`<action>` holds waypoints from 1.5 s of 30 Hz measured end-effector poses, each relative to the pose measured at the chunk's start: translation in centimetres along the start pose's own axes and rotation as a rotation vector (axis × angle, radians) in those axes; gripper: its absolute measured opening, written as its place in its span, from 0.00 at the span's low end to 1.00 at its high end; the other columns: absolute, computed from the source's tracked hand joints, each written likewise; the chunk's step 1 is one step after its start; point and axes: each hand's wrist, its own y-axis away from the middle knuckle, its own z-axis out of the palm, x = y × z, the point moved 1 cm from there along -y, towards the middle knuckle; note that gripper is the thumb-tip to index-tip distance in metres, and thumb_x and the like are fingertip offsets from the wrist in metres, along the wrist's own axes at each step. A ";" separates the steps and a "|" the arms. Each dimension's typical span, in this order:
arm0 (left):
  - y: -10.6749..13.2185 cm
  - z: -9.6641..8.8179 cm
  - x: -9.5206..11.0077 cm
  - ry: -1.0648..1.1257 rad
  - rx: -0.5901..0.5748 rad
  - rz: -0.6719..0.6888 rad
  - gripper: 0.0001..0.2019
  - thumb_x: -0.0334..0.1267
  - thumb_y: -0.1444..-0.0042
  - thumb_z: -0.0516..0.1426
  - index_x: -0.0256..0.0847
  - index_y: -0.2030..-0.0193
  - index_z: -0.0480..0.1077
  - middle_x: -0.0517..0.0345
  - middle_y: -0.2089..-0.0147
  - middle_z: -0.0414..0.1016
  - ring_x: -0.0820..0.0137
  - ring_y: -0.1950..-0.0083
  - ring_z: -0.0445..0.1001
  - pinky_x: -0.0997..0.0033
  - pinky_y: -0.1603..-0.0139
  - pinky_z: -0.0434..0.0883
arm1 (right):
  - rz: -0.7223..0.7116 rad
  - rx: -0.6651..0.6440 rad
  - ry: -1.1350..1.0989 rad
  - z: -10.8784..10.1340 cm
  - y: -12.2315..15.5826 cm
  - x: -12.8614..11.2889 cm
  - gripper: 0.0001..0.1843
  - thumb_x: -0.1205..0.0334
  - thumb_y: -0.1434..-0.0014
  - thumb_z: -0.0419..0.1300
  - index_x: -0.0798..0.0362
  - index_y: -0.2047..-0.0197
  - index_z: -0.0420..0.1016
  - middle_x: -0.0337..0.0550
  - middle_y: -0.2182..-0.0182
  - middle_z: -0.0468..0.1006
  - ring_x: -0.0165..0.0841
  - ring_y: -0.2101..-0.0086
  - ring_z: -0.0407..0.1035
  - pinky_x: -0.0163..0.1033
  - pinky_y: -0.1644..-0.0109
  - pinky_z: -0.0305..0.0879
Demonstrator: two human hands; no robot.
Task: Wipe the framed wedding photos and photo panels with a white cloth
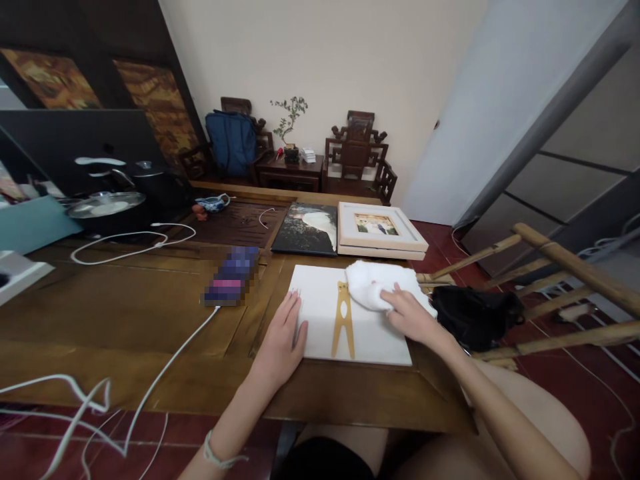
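in the head view, the only one there is, a white panel [320,320] lies flat on the wooden table [240,373] just in front of the seated person, between the two hands. the left hand [283,340] rests along the panel's left edge, its fingers straight and side by side, the thumb spread away from them, nothing gripped. the right hand [407,313] has its fingers bunched into a white cloth [370,277], pinching a lump of it over the panel's far right part.

what matters most is the gold piece [343,327] on the panel. its long axis runs away from the person, narrow end far, two legs spreading toward the near edge. it lies to the left of the right fingertips and to the right of the left thumb; the cloth comes closest, its edge right by the narrow end, though i can't tell whether they touch.

the cloth hides the panel's far right corner, and the right hand covers some of its right side. tiny marks by the left fingertips are too small to make out. the phone [231,275], well off to the left, has a blurred screen, and both forearms run out of sight below.
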 end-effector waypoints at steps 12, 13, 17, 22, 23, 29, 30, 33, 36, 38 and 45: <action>0.0 0.0 0.0 0.018 -0.012 -0.019 0.23 0.34 0.37 0.48 0.35 0.36 0.54 0.38 0.34 0.58 0.57 0.31 0.54 0.50 0.35 0.59 | 0.060 0.040 0.048 1.8 1.8 -1.9 0.23 0.79 0.58 0.44 0.55 0.60 0.68 0.56 0.49 0.72 0.44 0.44 0.62 0.59 0.37 0.45; 0.0 0.0 0.0 0.017 -0.013 -0.020 0.23 0.34 0.37 0.48 0.34 0.36 0.54 0.37 0.34 0.58 0.57 0.31 0.54 0.50 0.35 0.60 | 0.070 0.030 0.056 2.1 3.2 -2.8 0.24 0.79 0.58 0.44 0.55 0.59 0.69 0.57 0.43 0.68 0.44 0.40 0.57 0.60 0.36 0.43; -0.1 0.0 0.0 0.008 -0.010 -0.020 0.22 0.34 0.37 0.48 0.34 0.36 0.55 0.36 0.35 0.58 0.56 0.31 0.54 0.49 0.35 0.60 | 0.044 -0.073 0.005 2.0 8.7 -6.3 0.28 0.80 0.58 0.44 0.55 0.55 0.70 0.51 0.36 0.56 0.43 0.35 0.43 0.63 0.35 0.40; -0.1 0.1 0.0 0.004 -0.019 -0.018 0.22 0.34 0.37 0.47 0.31 0.37 0.55 0.34 0.35 0.58 0.55 0.32 0.55 0.48 0.35 0.60 | 0.023 -0.171 -0.079 0.0 11.3 -7.9 0.37 0.80 0.63 0.46 0.52 0.49 0.70 0.49 0.40 0.65 0.45 0.37 0.51 0.60 0.35 0.46; -0.1 0.1 0.0 0.006 -0.021 -0.023 0.23 0.34 0.37 0.47 0.31 0.37 0.55 0.34 0.35 0.58 0.55 0.32 0.55 0.48 0.35 0.60 | 0.029 -0.164 -0.087 -0.3 10.9 -7.5 0.35 0.81 0.63 0.47 0.51 0.51 0.71 0.49 0.43 0.69 0.45 0.39 0.56 0.57 0.35 0.48; 0.0 0.0 0.0 0.007 -0.014 -0.025 0.23 0.34 0.38 0.48 0.33 0.36 0.54 0.37 0.34 0.57 0.57 0.31 0.54 0.49 0.35 0.60 | 0.056 -0.016 -0.075 -0.5 3.2 -2.2 0.16 0.78 0.59 0.46 0.50 0.71 0.65 0.37 0.77 0.71 0.37 0.67 0.69 0.49 0.44 0.58; 0.0 0.0 0.0 0.005 -0.013 -0.024 0.23 0.34 0.38 0.48 0.34 0.36 0.54 0.37 0.34 0.57 0.57 0.32 0.55 0.49 0.35 0.60 | 0.055 -0.005 -0.077 -0.6 1.5 -1.1 0.14 0.77 0.59 0.46 0.50 0.74 0.63 0.35 0.80 0.67 0.36 0.70 0.67 0.47 0.46 0.59; 0.0 -0.1 0.0 -0.001 -0.026 -0.022 0.23 0.34 0.37 0.48 0.35 0.35 0.54 0.37 0.34 0.57 0.57 0.32 0.55 0.49 0.36 0.60 | 0.057 0.013 -0.087 -0.8 -2.4 1.6 0.10 0.75 0.60 0.46 0.50 0.77 0.57 0.36 0.80 0.63 0.35 0.72 0.64 0.40 0.56 0.62; -0.1 -0.2 0.0 -0.007 -0.039 -0.022 0.23 0.34 0.37 0.48 0.35 0.35 0.53 0.36 0.34 0.57 0.56 0.32 0.54 0.48 0.36 0.60 | 0.065 0.025 -0.093 -1.0 -3.7 2.3 0.09 0.75 0.60 0.45 0.50 0.77 0.56 0.36 0.80 0.63 0.35 0.72 0.64 0.38 0.59 0.61; -0.1 -0.2 0.0 -0.006 -0.039 -0.025 0.23 0.34 0.37 0.48 0.36 0.35 0.52 0.37 0.34 0.57 0.56 0.32 0.55 0.47 0.36 0.60 | 0.070 0.035 -0.089 -0.9 -3.0 1.4 0.11 0.76 0.58 0.44 0.51 0.75 0.58 0.38 0.79 0.66 0.36 0.70 0.66 0.40 0.55 0.61; 0.0 0.0 0.1 0.008 -0.014 -0.017 0.24 0.34 0.37 0.48 0.37 0.34 0.51 0.37 0.34 0.57 0.56 0.32 0.55 0.47 0.36 0.60 | 0.063 -0.089 -0.096 0.2 5.5 -4.7 0.22 0.80 0.57 0.44 0.51 0.63 0.68 0.49 0.47 0.72 0.42 0.41 0.59 0.55 0.35 0.44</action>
